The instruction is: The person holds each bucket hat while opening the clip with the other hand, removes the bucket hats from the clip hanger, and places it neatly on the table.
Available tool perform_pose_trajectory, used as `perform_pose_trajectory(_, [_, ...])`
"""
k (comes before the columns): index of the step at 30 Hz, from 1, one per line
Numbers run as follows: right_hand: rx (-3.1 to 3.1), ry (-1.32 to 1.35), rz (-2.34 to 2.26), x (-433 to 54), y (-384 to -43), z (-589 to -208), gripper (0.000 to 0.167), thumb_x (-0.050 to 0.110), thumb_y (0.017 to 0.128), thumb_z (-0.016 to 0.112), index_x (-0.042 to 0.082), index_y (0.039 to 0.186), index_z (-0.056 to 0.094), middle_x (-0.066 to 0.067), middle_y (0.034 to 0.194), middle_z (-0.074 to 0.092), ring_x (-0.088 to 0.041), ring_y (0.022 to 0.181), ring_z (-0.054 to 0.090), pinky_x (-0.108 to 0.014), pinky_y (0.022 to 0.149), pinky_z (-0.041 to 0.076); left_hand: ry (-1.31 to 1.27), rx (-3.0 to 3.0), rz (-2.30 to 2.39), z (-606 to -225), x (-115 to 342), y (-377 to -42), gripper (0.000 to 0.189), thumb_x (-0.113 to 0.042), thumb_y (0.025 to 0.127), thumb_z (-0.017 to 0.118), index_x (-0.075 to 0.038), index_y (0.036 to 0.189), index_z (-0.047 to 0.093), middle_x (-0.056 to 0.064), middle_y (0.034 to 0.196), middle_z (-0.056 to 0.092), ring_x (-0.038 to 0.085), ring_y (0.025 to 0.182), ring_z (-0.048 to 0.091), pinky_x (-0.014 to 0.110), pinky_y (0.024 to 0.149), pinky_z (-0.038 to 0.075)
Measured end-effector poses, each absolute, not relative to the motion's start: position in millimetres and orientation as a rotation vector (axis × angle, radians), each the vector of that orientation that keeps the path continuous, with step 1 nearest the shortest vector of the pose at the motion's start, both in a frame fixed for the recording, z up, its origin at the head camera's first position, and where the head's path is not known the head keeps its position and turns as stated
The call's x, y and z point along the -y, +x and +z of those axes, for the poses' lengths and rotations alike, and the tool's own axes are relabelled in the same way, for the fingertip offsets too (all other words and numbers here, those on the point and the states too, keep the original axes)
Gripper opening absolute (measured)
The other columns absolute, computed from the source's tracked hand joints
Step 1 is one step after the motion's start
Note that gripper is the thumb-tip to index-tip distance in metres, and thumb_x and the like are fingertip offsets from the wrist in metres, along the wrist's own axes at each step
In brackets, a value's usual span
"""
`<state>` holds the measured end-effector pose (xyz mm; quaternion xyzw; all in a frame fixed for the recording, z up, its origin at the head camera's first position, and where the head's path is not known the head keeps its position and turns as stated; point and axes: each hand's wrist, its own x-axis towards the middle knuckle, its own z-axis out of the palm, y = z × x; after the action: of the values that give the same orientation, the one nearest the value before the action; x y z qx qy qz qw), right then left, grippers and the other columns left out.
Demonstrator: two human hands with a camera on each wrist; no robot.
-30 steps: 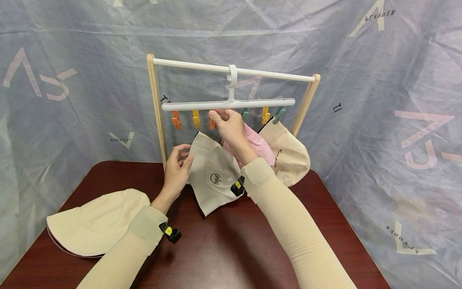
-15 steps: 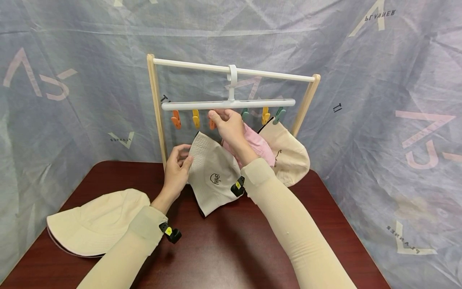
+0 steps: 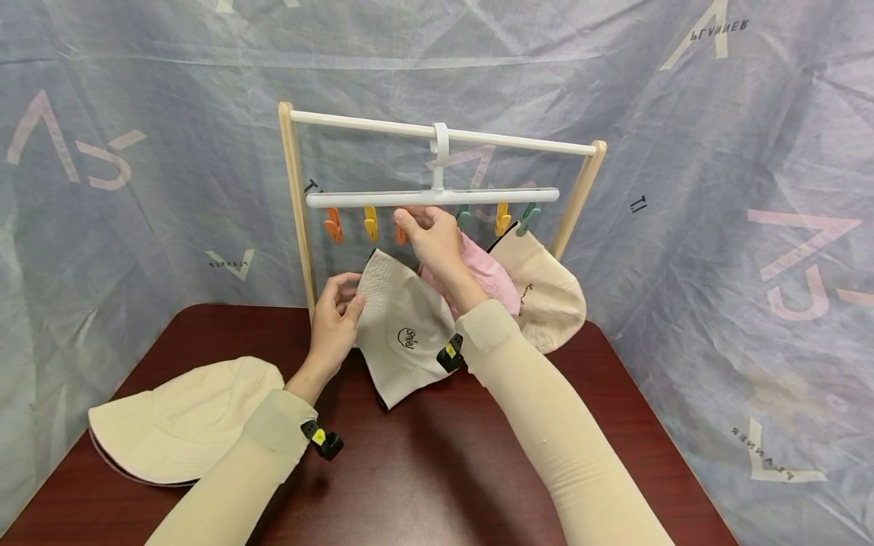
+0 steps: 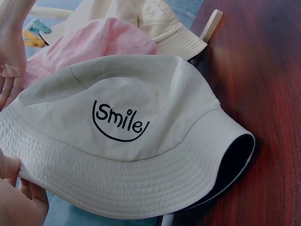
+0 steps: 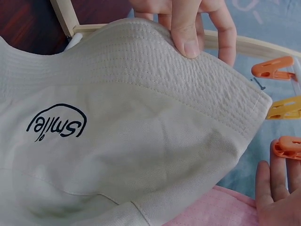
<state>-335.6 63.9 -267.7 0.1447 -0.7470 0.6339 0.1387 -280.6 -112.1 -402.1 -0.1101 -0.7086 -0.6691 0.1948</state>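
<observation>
A cream hat is laid on the table, left of both grips and partly covered by the left sleeve. The brim of the pale grey hat, marked "Smile", is pinched by the left hand. This hat is held on its side, directly right of that grip: the brim opening is turned left and the crown right, while the brim edge, its long axis, is set steeply upright, with its upper corner just below the yellow clip. Contact there cannot be determined. Above and right of the left grip, the inner orange clip is pinched by the right hand. Behind the right wrist, the pink hat is partly hidden; farther right, the script-printed hat is hung at the rightmost green clip.

In the left wrist view, the dark lining is exposed at the brim's lower end. In the right wrist view, right-hand fingers are revealed behind the clip.

The left post is located just behind the left grip. The hanger bar is positioned directly above the right grip. Below, a gap is left between the forearms.
</observation>
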Motion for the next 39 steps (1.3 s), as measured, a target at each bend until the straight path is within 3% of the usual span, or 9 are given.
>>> perform_pose_trajectory(14, [2.195, 0.399, 1.765, -64.7, -336.4, -269.1, 0.029, 0.030, 0.103, 0.074, 0.010, 0.124, 0.076, -0.007, 0.093, 0.078, -0.014, 0.084, 0.070, -0.024, 0.082, 0.050, -0.303, 1.985, -1.892, -402.0, 112.5, -280.7, 0.037, -0.002, 0.107, 0.060, -0.013, 0.143, 0.057, 0.016, 0.122, 0.064, 0.022, 0.105, 0.067, 0.021, 0.077, 0.051])
perform_pose_trajectory(25, [2.219, 0.391, 1.732, -67.2, -338.3, -271.3, 0.036, 0.034, 0.101, 0.076, 0.009, 0.127, 0.075, -0.009, 0.110, 0.080, -0.014, 0.095, 0.072, -0.023, 0.083, 0.050, -0.306, 1.988, -1.880, -402.6, 111.9, -281.3, 0.037, -0.002, 0.107, 0.060, -0.014, 0.143, 0.058, 0.016, 0.122, 0.064, 0.024, 0.105, 0.067, 0.021, 0.077, 0.051])
perform_pose_trajectory(32, [2.227, 0.418, 1.710, -67.9, -338.7, -272.7, 0.040, 0.035, 0.102, 0.075, 0.008, 0.131, 0.073, -0.010, 0.120, 0.078, -0.017, 0.111, 0.072, -0.029, 0.092, 0.054, -0.307, 1.994, -1.878, -402.7, 112.2, -281.1, 0.037, -0.002, 0.108, 0.060, -0.014, 0.143, 0.057, 0.015, 0.123, 0.064, 0.024, 0.106, 0.067, 0.022, 0.076, 0.051])
perform_pose_trajectory(39, [2.218, 0.463, 1.699, -68.1, -338.8, -273.8, 0.044, 0.034, 0.101, 0.076, 0.005, 0.134, 0.070, -0.012, 0.124, 0.077, -0.022, 0.113, 0.073, -0.034, 0.097, 0.056, -0.307, 1.995, -1.878, -402.6, 112.8, -280.5, 0.037, -0.002, 0.108, 0.060, -0.014, 0.143, 0.057, 0.015, 0.123, 0.064, 0.026, 0.106, 0.067, 0.022, 0.075, 0.050])
